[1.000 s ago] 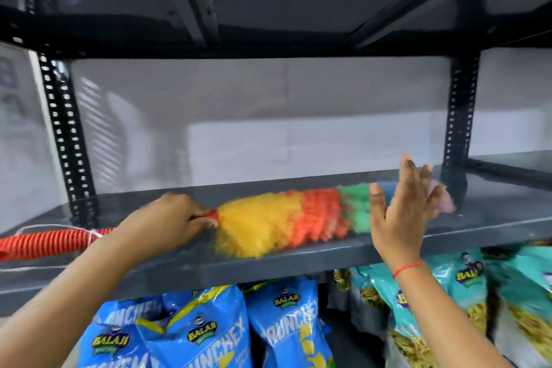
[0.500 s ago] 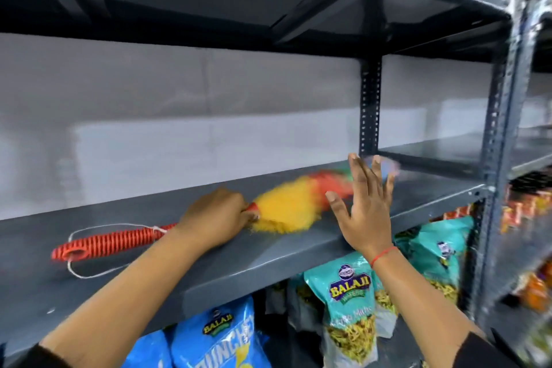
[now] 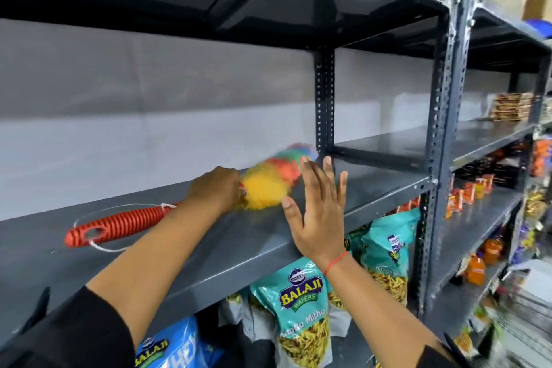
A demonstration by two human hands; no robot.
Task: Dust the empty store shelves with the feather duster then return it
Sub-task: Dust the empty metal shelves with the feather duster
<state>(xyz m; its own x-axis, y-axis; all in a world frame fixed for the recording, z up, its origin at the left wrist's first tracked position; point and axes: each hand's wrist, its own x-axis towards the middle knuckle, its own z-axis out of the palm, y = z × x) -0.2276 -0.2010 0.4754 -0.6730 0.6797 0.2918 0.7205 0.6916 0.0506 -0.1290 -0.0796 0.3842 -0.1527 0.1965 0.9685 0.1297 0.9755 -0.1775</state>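
The feather duster [image 3: 209,203] lies along the grey shelf [image 3: 239,248], its length running from about 8 o'clock to 2 o'clock across the view. The ribbed red handle [image 3: 119,222] rests on the shelf surface at the 8 o'clock end, with a loop of white cord [image 3: 98,246] trailing from its tip. The left hand [image 3: 216,188] is closed over the duster where the handle meets the fluffy head, knuckles up. The yellow tuft [image 3: 264,190] sits directly at 3 o'clock of that hand, touching it; the orange, green and blue bands stretch on toward a perforated upright post [image 3: 324,104] at 2 o'clock, blurred at the far tip.

The right hand [image 3: 318,212] is open and holds nothing, fingers spread and pointing up, palm facing the shelf. It stands just beside the duster's head, at about 4 o'clock of the yellow tuft, and partly covers the orange band. A red thread [image 3: 336,261] circles its wrist. The two hands are apart, with the yellow tuft between them.

Below the shelf, at 6 o'clock, hang teal snack bags [image 3: 301,302] and blue snack bags [image 3: 167,346].
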